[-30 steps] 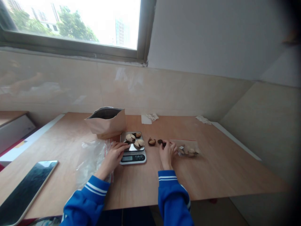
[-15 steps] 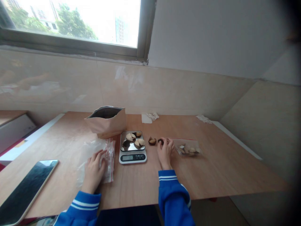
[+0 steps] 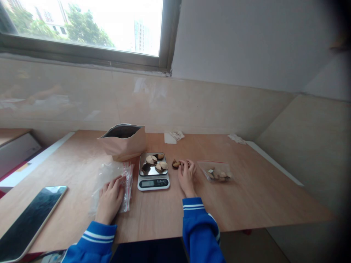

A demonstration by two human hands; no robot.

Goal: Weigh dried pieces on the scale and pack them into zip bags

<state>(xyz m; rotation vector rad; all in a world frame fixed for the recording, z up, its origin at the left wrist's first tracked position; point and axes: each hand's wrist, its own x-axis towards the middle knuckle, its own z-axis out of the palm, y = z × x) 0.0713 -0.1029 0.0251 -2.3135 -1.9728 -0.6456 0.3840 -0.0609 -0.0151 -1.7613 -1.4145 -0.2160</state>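
My left hand (image 3: 111, 199) rests with loosely bent fingers on a stack of clear zip bags (image 3: 105, 173). My right hand (image 3: 188, 179) is closed low over the table, its fingertips at a brown curled piece (image 3: 176, 164) that looks like a dried mushroom. What lies under those fingers is mostly hidden. Left of it stands a small kitchen scale (image 3: 153, 183), its display unreadable. Several pale and dark dried mushroom pieces (image 3: 151, 159) lie on its mirror-like plate. To the right, a zip bag (image 3: 216, 166) with similar pieces inside lies flat.
An open brown paper pouch (image 3: 126, 144) stands behind the scale. A phone (image 3: 31, 223) lies at the table's left. Crumpled tissue (image 3: 177, 135) and another white scrap (image 3: 237, 138) lie near the tiled wall, under a window.
My right hand has moved slightly left, away from the filled zip bag and up against the dried mushroom piece beside the scale. My left hand has stayed on the zip bags.
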